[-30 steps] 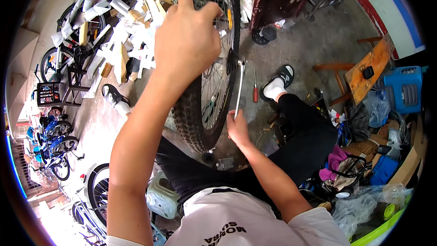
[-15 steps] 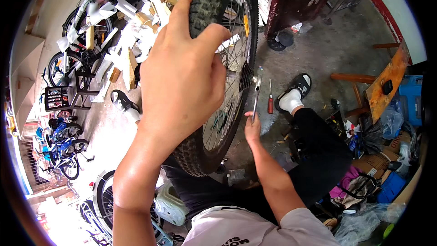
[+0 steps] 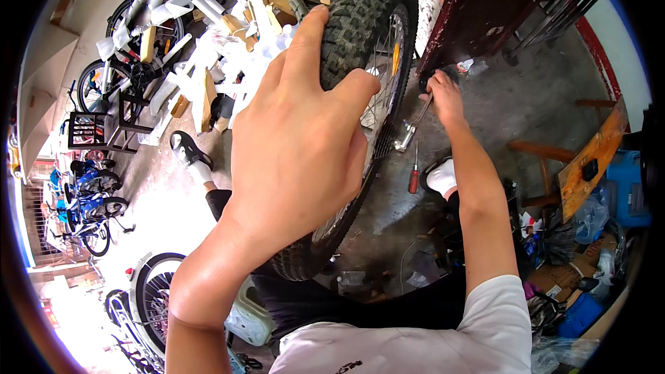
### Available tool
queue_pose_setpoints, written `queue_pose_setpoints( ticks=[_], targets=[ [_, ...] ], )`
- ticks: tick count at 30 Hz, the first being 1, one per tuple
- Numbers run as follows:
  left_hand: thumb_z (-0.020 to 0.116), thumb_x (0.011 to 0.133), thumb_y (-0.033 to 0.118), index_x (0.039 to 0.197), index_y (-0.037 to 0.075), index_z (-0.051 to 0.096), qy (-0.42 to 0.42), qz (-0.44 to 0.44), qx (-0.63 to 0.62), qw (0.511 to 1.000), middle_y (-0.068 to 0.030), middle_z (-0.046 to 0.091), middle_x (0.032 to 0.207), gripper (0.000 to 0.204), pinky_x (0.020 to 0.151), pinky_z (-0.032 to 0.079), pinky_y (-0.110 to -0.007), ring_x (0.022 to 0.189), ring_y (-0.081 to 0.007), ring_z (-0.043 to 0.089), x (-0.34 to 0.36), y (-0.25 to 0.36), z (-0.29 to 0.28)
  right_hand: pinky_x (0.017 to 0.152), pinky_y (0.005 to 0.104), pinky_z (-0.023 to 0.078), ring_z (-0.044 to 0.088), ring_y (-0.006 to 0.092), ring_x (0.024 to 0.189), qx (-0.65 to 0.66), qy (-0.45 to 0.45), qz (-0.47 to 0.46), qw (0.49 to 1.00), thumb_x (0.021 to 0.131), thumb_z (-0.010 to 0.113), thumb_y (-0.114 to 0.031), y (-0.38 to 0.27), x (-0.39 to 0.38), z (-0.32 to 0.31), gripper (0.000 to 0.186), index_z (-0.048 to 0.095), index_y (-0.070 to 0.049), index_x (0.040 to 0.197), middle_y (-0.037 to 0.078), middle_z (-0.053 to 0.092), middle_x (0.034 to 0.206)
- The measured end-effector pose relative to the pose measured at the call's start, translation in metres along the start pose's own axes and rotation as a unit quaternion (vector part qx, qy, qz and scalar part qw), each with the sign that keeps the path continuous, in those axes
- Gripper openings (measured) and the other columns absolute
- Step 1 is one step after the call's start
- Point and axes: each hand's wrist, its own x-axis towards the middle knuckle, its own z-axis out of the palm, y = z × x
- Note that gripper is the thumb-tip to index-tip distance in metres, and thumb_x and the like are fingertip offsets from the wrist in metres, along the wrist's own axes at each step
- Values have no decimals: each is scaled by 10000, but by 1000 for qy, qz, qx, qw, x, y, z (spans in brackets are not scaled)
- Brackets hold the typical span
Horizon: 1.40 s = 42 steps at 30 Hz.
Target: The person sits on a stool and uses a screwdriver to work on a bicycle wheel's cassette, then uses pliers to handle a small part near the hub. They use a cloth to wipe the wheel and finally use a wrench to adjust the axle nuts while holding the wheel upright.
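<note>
Right hand [image 3: 443,97] now higher, clamped on slim silver metal wrench [image 3: 410,128] | left hand [image 3: 305,131] grips knobby black rubber bicycle tyre [image 3: 367,21]

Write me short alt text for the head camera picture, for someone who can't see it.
Seen from above, a person's left hand grips the knobby tyre of an upright bicycle wheel, while the right hand holds a metal wrench beside the spokes. A red-handled screwdriver lies on the concrete floor, and bicycles stand at left.
</note>
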Motion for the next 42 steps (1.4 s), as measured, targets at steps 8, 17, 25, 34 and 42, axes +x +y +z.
queue_pose_setpoints(
  ticks=[8,17,25,34,42],
  targets=[
    [661,765,27,1049,165,723,20,1,-10,1000,-236,530,1459,322,894,543,-482,1128,-423,652,3,-10,5,834,510,534,701,427,938,173,-273,263,909,885,711,-457,-72,-167,47,426,672,-76,1072,210,740,975],
    [655,757,30,1031,157,732,41,54,-21,997,-237,556,1432,311,847,558,-465,1051,-420,678,9,6,14,490,322,483,585,139,544,598,-177,560,545,1014,593,-255,-309,-231,-112,237,519,-34,1060,25,529,670],
    [653,770,32,1011,140,725,61,111,22,992,-232,570,1409,273,831,554,-474,1005,-415,678,16,45,17,482,355,476,608,174,507,568,-158,466,660,1062,514,-212,-276,-267,-45,203,480,-45,1172,52,548,662],
    [662,756,8,1017,146,726,23,65,16,997,-233,562,1431,303,843,556,-464,1033,-414,685,11,21,11,818,596,512,677,501,956,352,-200,413,816,1020,560,-387,-211,-235,56,380,460,-124,1276,271,717,969],
    [666,761,25,1031,148,737,22,41,26,999,-241,553,1455,306,854,563,-444,1035,-414,698,11,4,6,672,401,546,711,230,694,466,-221,449,730,967,695,-342,-292,-227,14,335,574,-37,1041,80,674,749]
  ],
)
